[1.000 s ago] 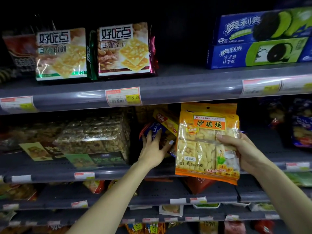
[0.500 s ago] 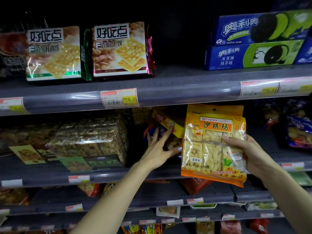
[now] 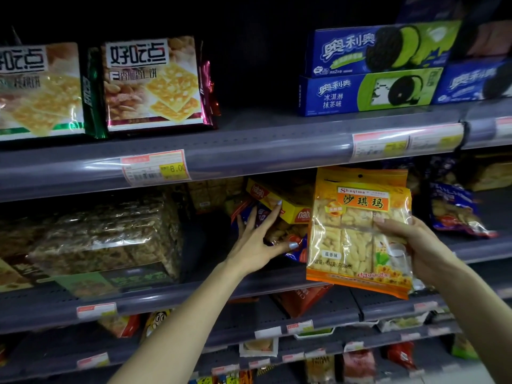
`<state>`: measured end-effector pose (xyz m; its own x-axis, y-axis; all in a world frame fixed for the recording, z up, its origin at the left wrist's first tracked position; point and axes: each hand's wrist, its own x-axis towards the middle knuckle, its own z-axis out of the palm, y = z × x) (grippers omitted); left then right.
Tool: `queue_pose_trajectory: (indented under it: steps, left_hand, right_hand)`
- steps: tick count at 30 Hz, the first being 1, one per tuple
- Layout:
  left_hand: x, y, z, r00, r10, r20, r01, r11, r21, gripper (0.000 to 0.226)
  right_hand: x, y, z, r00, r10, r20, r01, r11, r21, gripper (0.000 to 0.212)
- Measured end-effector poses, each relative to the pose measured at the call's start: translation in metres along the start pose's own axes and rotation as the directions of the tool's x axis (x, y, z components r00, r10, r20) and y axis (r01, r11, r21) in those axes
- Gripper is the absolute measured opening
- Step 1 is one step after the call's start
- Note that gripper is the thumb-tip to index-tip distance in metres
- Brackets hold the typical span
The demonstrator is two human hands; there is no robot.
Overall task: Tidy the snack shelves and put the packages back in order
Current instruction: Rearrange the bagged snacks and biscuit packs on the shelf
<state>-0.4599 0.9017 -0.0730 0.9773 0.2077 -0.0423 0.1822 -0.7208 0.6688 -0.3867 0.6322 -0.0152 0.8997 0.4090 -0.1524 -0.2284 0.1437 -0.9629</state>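
Our right hand (image 3: 424,250) gripped the orange plastic Shaqima bag (image 3: 357,231); our left hand (image 3: 257,239), fingers spread, pressed loose packets (image 3: 282,231) that could have slid off the grey shelf (image 3: 194,289).

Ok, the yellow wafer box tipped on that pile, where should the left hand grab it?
Probably at its near right end, from the front and slightly below. The yellow wafer box lies tilted on loose bags, that end pointing out toward the left hand, whose fingertip already touches it; its far end runs back into the shelf.
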Motion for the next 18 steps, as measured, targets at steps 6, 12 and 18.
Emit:
queue_pose_trajectory:
  steps: [6,12,18]
  left_hand:
    - [0.005,0.009,0.008,1.0,0.011,-0.005,-0.011,1.0,-0.013,0.091]
    - [0.016,0.024,0.018,1.0,0.018,0.008,-0.019,1.0,0.004,0.09]
    - [0.033,0.041,0.032,0.998,0.049,0.042,-0.05,0.998,0.035,0.089]
  right_hand:
    - [0.005,-0.002,-0.019,1.0,0.001,-0.02,-0.002,1.0,-0.028,0.009]
    - [0.005,-0.005,-0.03,1.0,-0.01,-0.029,0.01,1.0,-0.019,0.01]
    - [-0.001,-0.013,-0.049,0.998,-0.034,-0.047,0.033,0.999,-0.006,0.022]
